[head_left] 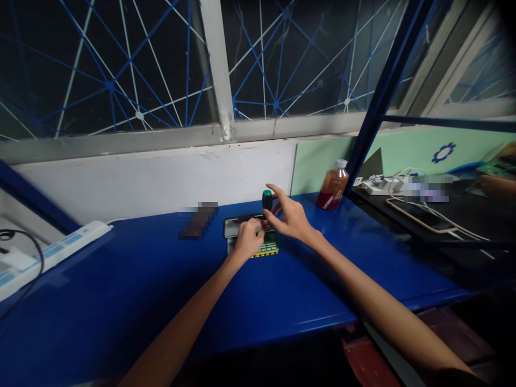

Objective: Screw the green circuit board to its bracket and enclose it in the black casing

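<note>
A screwdriver with a green-topped black handle stands upright over the work; its tip is hidden by my hands. My right hand is beside the handle, its index finger stretched out past the top and its thumb near the bottom, fingers apart. Low beside the screwdriver, my left hand has its fingers drawn together near the shaft; what they pinch is hidden. Beneath it lies a green circuit board with pale labelled blocks and a yellow-marked edge. A dark grey case sits behind the left hand, partly covered.
The blue table carries a blurred dark flat object on the left and a drink bottle at back right. A white power strip lies far left. Rightward, a phone and cables rest on a black surface; another person's hand shows.
</note>
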The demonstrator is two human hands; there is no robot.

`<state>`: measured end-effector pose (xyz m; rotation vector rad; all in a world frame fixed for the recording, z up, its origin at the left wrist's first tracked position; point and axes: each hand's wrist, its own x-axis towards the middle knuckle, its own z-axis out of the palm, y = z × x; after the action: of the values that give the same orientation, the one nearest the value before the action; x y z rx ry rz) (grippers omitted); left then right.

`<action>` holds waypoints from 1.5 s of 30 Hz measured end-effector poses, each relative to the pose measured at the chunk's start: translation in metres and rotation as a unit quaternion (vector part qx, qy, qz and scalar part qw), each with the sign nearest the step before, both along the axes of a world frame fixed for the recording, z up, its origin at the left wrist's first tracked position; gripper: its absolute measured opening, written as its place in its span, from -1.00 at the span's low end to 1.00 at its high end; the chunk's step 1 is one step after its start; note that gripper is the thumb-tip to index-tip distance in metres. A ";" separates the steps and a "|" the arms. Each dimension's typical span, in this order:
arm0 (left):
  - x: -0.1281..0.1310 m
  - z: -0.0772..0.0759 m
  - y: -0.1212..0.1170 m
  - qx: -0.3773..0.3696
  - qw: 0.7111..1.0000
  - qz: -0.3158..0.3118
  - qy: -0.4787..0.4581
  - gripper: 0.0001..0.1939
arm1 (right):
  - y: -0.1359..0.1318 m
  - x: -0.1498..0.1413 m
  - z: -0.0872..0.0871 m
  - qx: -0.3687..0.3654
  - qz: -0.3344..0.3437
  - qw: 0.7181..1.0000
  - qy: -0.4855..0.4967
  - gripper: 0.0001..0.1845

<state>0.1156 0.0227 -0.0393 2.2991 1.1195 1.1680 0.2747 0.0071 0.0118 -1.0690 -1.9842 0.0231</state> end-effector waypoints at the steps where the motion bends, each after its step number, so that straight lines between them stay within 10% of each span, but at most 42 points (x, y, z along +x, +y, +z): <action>1: 0.000 0.000 0.000 0.000 1.000 0.002 -0.001 -0.82 | 0.000 0.000 0.000 0.000 0.001 1.000 0.000 -0.35; 45: -0.009 0.004 0.001 0.022 1.000 -0.017 0.002 -0.79 | 0.012 0.008 0.001 -0.004 -0.091 0.990 0.110 -0.41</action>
<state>0.1066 0.0236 -0.0350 2.3447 1.0612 1.1883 0.2824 0.0192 0.0126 -1.1952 -1.6863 0.0497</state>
